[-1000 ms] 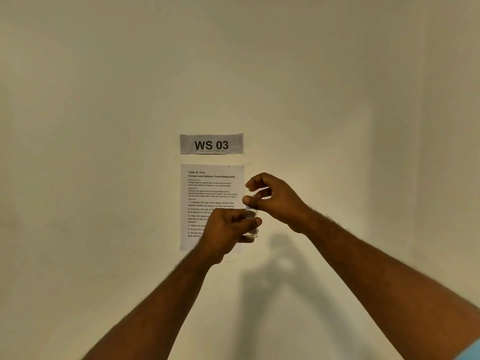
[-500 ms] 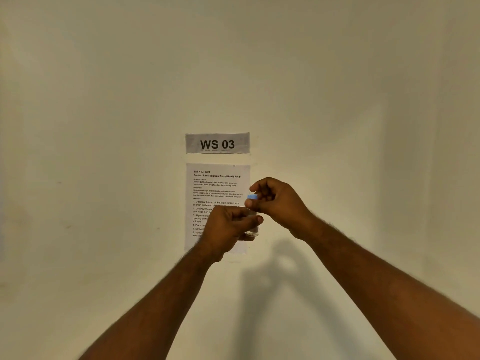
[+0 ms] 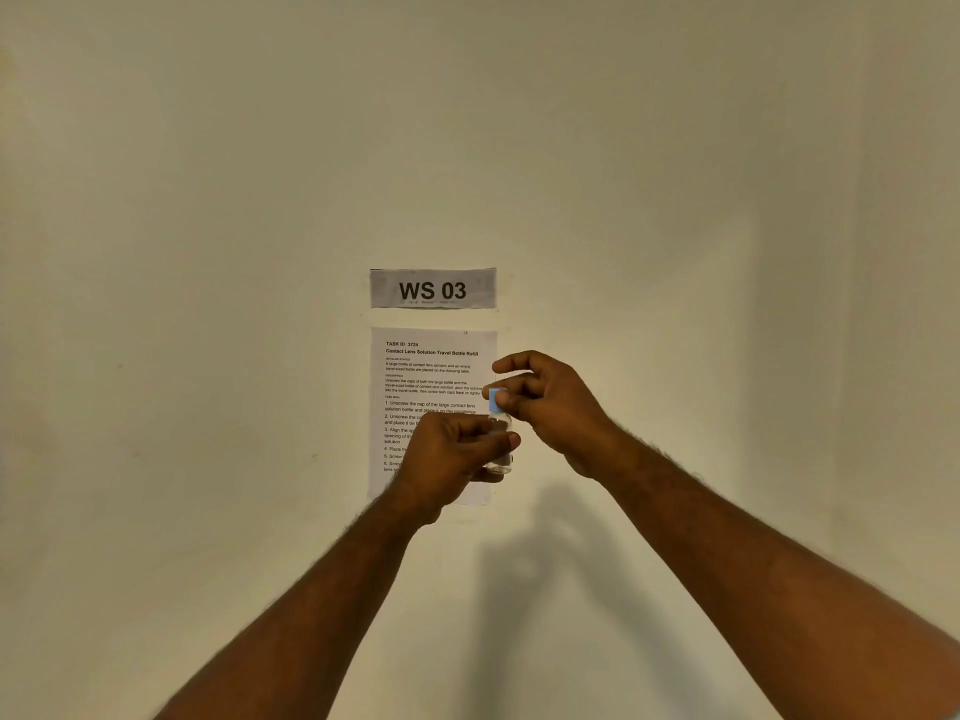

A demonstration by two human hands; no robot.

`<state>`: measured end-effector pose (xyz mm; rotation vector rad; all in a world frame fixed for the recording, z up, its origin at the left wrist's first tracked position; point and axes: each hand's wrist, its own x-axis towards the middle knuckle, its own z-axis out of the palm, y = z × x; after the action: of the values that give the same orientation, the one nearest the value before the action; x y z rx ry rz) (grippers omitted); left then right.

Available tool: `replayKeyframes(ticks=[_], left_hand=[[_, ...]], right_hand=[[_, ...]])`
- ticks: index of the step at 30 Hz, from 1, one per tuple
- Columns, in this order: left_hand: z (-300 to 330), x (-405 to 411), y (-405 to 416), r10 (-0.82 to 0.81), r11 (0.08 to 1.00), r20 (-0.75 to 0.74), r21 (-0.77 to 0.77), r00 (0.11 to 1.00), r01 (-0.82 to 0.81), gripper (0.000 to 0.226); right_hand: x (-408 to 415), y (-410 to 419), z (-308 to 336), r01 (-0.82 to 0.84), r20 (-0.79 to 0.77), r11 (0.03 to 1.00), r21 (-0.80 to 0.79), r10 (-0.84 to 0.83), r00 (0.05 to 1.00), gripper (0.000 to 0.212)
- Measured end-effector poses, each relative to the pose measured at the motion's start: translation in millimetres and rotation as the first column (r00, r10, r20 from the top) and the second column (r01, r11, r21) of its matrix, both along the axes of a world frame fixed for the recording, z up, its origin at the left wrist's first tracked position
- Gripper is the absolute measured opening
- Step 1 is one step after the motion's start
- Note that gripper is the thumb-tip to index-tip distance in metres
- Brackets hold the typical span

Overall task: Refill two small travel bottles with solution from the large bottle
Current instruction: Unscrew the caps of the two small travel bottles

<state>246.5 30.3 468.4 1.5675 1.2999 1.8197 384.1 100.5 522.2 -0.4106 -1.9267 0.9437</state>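
Observation:
I hold a small clear travel bottle (image 3: 502, 426) upright in front of the wall at arm's length. My left hand (image 3: 451, 459) wraps around its body and hides most of it. My right hand (image 3: 545, 402) pinches the light blue cap (image 3: 495, 400) at the bottle's top between thumb and fingers. The bottle's clear base shows below my left thumb. The large bottle and the other travel bottle are out of view.
A cream wall fills the view. A grey sign reading WS 03 (image 3: 432, 288) hangs on it, with a printed task sheet (image 3: 430, 376) just below, partly behind my hands. My arms cast a shadow on the wall beneath.
My right hand has closed onto the blue cap, which was hidden a second ago and now shows at the bottle's top. Both hands stay in about the same place before the sheet.

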Motion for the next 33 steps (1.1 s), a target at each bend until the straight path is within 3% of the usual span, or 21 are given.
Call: replayKeyframes(ticks=[4, 6, 11, 17, 23, 29, 33], left_hand=[[-3, -1, -3, 0.005, 1.000, 0.012, -0.001, 1.000, -0.005, 0.022], [-4, -1, -4, 0.008, 1.000, 0.007, -0.004, 1.000, -0.008, 0.022], [-6, 0, -8, -0.005, 1.000, 0.002, -0.016, 1.000, 0.005, 0.022], [-26, -5, -18, 0.015, 0.999, 0.003, -0.038, 1.000, -0.015, 0.025], [-90, -13, -32, 0.070, 0.993, 0.031, -0.102, 0.997, -0.067, 0.026], [-182, -15, -46, 0.153, 0.955, 0.064, -0.266, 0.986, -0.131, 0.027], [-251, -9, -60, 0.245, 0.916, 0.032, -0.337, 0.969, -0.220, 0.035]], right_hand=[[3, -4, 1, -0.067, 0.043, 0.997, -0.026, 0.069, 0.997, 0.037], [3, -6, -1, -0.012, 0.033, 1.000, -0.009, 0.012, 0.999, 0.039], [3, -10, -6, 0.027, 0.032, 0.999, 0.027, -0.028, 0.999, 0.025], [10, -11, -19, -0.048, -0.076, 0.996, -0.072, 0.042, 0.996, 0.026], [17, -9, -99, -0.123, -0.226, 0.947, -0.298, 0.056, 0.972, 0.022], [19, -15, -206, -0.001, -0.100, 0.902, -0.432, -0.047, 0.994, 0.023], [17, -28, -279, 0.112, 0.052, 0.892, -0.437, -0.100, 0.994, 0.020]])
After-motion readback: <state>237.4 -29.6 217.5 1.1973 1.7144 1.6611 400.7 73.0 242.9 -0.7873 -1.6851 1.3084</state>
